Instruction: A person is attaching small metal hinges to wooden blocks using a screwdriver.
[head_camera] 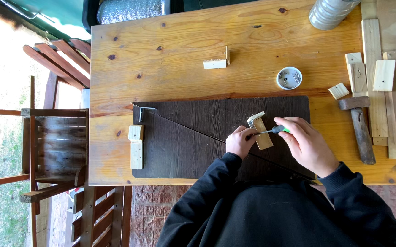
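A dark brown board [193, 137] lies on the wooden table [184, 55]. On it rests a small pale wood block [264, 139] with a metal angle bracket [254, 118] at its far end. My right hand [305, 144] grips a small screwdriver [271, 131] with a black and green handle, its tip pointing left at the block. My left hand [240, 142] is curled beside the block, fingers pinched at the screwdriver's tip. A second metal bracket [144, 110] sits at the board's far left corner, with two wood blocks [136, 145] beside it.
A small white dish of screws [289, 78] stands beyond the board. A hammer [358, 126] lies to the right, near several wood offcuts [367, 73] and planks. Another wood piece [216, 61] sits mid-table, a silver can [330, 13] at the far edge, and wooden chairs [56, 142] to the left.
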